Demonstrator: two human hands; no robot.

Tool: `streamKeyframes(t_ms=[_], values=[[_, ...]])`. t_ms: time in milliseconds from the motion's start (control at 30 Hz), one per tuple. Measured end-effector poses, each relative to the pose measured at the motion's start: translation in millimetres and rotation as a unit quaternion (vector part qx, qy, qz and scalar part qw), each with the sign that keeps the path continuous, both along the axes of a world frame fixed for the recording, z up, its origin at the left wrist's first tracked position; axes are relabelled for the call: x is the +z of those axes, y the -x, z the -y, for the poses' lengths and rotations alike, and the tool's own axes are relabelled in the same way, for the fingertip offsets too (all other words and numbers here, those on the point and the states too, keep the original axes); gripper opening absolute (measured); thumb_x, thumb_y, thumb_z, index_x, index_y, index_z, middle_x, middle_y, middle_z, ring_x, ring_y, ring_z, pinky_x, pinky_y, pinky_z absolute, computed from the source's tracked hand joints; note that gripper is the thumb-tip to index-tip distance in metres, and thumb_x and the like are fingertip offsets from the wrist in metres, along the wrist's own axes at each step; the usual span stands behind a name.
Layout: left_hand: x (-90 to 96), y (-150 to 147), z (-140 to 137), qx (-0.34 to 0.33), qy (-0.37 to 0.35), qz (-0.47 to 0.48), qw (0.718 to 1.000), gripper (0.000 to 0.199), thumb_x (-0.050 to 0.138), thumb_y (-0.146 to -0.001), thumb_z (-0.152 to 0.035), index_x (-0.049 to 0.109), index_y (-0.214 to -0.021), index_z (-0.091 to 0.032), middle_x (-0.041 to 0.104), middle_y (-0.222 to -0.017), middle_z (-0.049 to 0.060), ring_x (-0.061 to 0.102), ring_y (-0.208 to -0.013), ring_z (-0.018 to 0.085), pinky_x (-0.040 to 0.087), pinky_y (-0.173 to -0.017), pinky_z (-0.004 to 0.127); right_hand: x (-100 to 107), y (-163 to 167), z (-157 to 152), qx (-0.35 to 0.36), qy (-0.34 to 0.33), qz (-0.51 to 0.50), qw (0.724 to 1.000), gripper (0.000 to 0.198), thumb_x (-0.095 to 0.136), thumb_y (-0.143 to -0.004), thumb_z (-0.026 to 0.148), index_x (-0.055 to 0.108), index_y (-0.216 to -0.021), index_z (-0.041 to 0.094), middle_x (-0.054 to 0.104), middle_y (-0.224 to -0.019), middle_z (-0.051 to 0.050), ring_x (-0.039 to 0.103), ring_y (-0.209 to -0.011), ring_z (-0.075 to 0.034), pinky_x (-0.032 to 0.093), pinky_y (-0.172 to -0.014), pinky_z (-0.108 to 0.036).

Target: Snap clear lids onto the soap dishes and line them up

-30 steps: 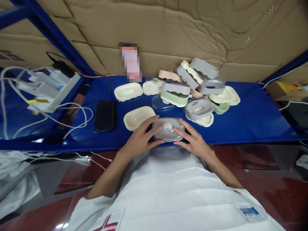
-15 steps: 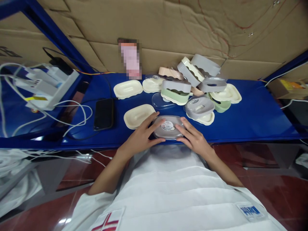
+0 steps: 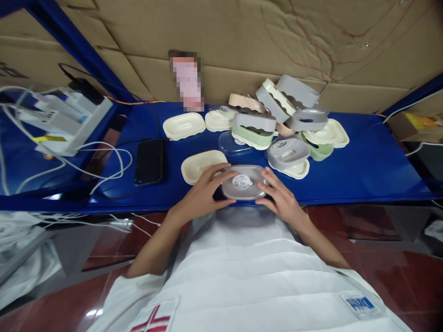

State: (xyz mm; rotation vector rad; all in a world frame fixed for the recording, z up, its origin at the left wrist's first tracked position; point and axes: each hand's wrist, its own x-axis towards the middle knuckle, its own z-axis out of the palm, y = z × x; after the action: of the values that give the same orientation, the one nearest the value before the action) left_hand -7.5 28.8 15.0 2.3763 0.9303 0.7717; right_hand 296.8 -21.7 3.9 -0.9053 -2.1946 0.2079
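At the shelf's front edge is a grey soap box (image 3: 256, 188) with a clear lid and a round white label. My left hand (image 3: 204, 191) grips its left end, thumb at the near side and fingers at the far side. On the right end my right hand (image 3: 281, 196) holds it the same way. A cream soap dish tray (image 3: 194, 168) lies just beyond my left hand, partly covered by it. Behind the box are a clear lid (image 3: 230, 145) and a grey lidded soap box (image 3: 289, 151) resting on a cream tray (image 3: 299, 170).
Grey, green, peach and cream soap dish parts (image 3: 254, 123) are heaped at the back of the blue shelf (image 3: 367, 170). A black phone (image 3: 148, 161) lies left, beside white cables and a power strip (image 3: 83, 124). A cardboard wall (image 3: 224, 41) stands behind.
My left fingers have drawn back from the top of the lid towards its left end, showing more of the label. The box stays in nearly the same place.
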Motion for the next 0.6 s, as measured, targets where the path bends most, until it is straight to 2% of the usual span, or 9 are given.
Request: streamKeyframes(t_ms=[133, 233, 433, 500, 600], values=[[2.5, 3.1, -3.1, -0.022, 0.009, 0.045, 0.999, 0.077, 0.081, -0.095, -0.051, 0.047, -0.161, -0.035, 0.046, -0.163, 0.014, 0.047, -0.153, 0.036, 0.043, -0.128, 0.059, 0.8, 0.2, -0.2, -0.010, 0.038, -0.004, 0.999, 0.080, 0.073, -0.102, 0.022, 0.032, -0.169, 0.037, 0.038, -0.176, -0.009, 0.036, -0.163, -0.030, 0.047, -0.128, -0.058], [5.1, 4.3, -4.7, -0.032, 0.008, 0.068, 0.997, 0.075, 0.079, -0.097, -0.049, 0.045, -0.162, -0.035, 0.046, -0.164, 0.014, 0.048, -0.153, 0.035, 0.044, -0.127, 0.058, 1.9, 0.8, -1.8, -0.020, 0.074, -0.006, 0.997, 0.067, 0.070, -0.104, 0.026, 0.038, -0.163, 0.032, 0.042, -0.174, -0.013, 0.039, -0.162, -0.029, 0.049, -0.126, -0.058], [2.4, 2.6, -1.4, -0.035, -0.026, 0.020, 0.999, 0.083, 0.082, -0.094, -0.051, 0.043, -0.164, -0.033, 0.038, -0.171, 0.016, 0.044, -0.157, 0.037, 0.044, -0.127, 0.058, 1.3, 1.2, -2.6, -0.030, 0.040, -0.030, 0.998, 0.061, 0.077, -0.099, 0.034, 0.048, -0.152, 0.030, 0.056, -0.159, -0.016, 0.054, -0.151, -0.035, 0.052, -0.120, -0.062], [-0.4, 1.5, -0.2, -0.027, -0.056, -0.004, 0.998, 0.076, 0.080, -0.096, -0.049, 0.046, -0.163, -0.033, 0.043, -0.169, 0.016, 0.048, -0.153, 0.037, 0.046, -0.126, 0.059, 2.6, -0.8, -2.9, -0.039, 0.049, -0.040, 0.997, 0.062, 0.078, -0.097, 0.037, 0.050, -0.152, 0.030, 0.057, -0.154, -0.016, 0.057, -0.147, -0.036, 0.053, -0.119, -0.061], [-3.8, 0.2, 0.3, -0.016, -0.102, -0.025, 0.994, 0.064, 0.075, -0.101, -0.043, 0.051, -0.159, -0.034, 0.052, -0.161, 0.014, 0.055, -0.147, 0.035, 0.048, -0.123, 0.058, 7.6, -5.1, -5.3, -0.032, 0.101, -0.026, 0.994, 0.062, 0.075, -0.099, 0.040, 0.050, -0.155, 0.030, 0.054, -0.153, -0.015, 0.055, -0.147, -0.035, 0.051, -0.122, -0.058]])
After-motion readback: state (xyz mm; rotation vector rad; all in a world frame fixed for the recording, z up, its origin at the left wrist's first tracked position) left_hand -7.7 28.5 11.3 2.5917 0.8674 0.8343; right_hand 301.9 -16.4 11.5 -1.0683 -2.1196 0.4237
